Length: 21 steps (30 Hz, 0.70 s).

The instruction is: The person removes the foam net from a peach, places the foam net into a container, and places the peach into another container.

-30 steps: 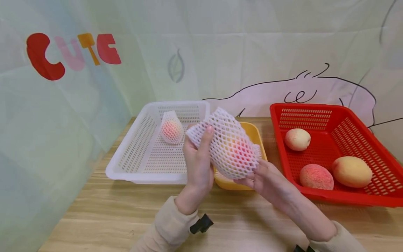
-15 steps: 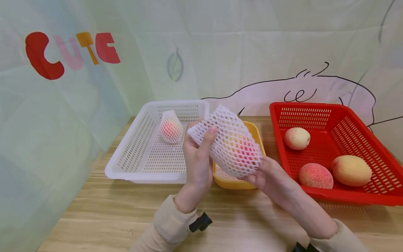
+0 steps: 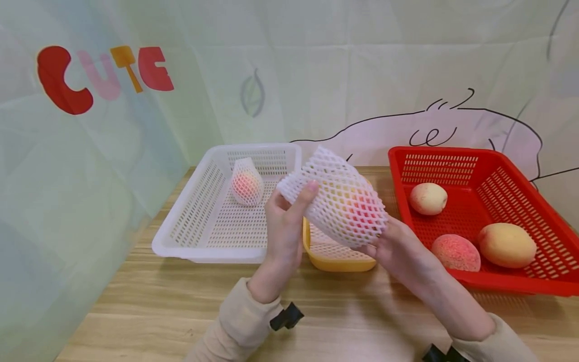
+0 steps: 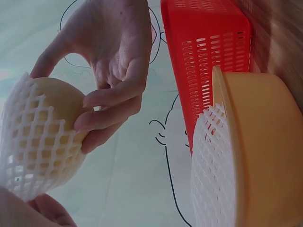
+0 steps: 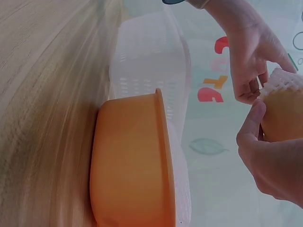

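Left hand (image 3: 284, 226): thumb and fingers pinch the loose left edge of a white foam-mesh sleeve (image 3: 325, 173). Right hand (image 3: 402, 244): thumb and fingers grip the opposite end of a rounded yellow-and-pink fruit (image 4: 64, 97), bare yellow there in the left wrist view. Fruit lies in the sleeve's near-right end, so the right hand is nearer it. Sleeve's long axis slants far-left to near-right. Held above a yellow plastic tub (image 3: 341, 264); white perforated plastic basket (image 3: 217, 254) left, red one right.
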{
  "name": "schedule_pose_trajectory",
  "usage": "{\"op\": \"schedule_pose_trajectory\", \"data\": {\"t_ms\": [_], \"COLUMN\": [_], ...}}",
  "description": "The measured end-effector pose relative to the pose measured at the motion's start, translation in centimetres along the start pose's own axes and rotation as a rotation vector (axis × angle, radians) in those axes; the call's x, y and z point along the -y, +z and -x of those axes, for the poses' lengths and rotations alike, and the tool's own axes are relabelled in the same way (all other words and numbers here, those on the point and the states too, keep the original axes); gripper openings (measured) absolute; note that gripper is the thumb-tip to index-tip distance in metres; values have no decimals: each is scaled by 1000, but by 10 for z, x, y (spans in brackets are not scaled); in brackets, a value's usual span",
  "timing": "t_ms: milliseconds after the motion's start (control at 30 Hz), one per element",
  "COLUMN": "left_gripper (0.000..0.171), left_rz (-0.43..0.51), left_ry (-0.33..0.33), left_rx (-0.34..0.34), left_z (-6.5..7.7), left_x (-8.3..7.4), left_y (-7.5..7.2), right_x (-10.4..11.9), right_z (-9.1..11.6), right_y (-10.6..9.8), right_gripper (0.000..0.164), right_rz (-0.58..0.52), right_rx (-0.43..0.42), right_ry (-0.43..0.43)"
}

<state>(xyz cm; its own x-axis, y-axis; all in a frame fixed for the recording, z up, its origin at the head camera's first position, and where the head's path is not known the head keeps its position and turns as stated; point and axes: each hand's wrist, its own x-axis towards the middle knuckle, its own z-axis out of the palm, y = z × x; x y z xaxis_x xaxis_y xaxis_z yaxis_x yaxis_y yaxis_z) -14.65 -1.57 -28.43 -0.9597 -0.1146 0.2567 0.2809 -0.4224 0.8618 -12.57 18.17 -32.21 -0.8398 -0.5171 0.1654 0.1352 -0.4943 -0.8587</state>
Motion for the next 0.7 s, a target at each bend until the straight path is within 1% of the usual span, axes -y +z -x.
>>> {"op": "schedule_pose_trajectory", "data": {"t_ms": [167,400,467,633,700], "left_gripper": [32,18,16,17,16], "left_rz": [-7,32,46,63,70], "left_ry": [13,71,85,107,121], "left_rx": [-5,-7,-3,-8,-14], "left_z": [0,-1,-1,-2,-3], "left_x": [0,-1,-2,-3,-4], "left_y": [0,0,0,-3,-3], "right_x": [1,8,9,10,12], "right_z": [0,0,-1,-1,-1], "right_y": [-1,4,4,4,5], "right_gripper": [40,43,43,43,45], "right_rz": [-4,95,104,104,116], "right_rx": [3,-65,-61,-34,-44], "right_ry": [-7,23,23,6,10]}}
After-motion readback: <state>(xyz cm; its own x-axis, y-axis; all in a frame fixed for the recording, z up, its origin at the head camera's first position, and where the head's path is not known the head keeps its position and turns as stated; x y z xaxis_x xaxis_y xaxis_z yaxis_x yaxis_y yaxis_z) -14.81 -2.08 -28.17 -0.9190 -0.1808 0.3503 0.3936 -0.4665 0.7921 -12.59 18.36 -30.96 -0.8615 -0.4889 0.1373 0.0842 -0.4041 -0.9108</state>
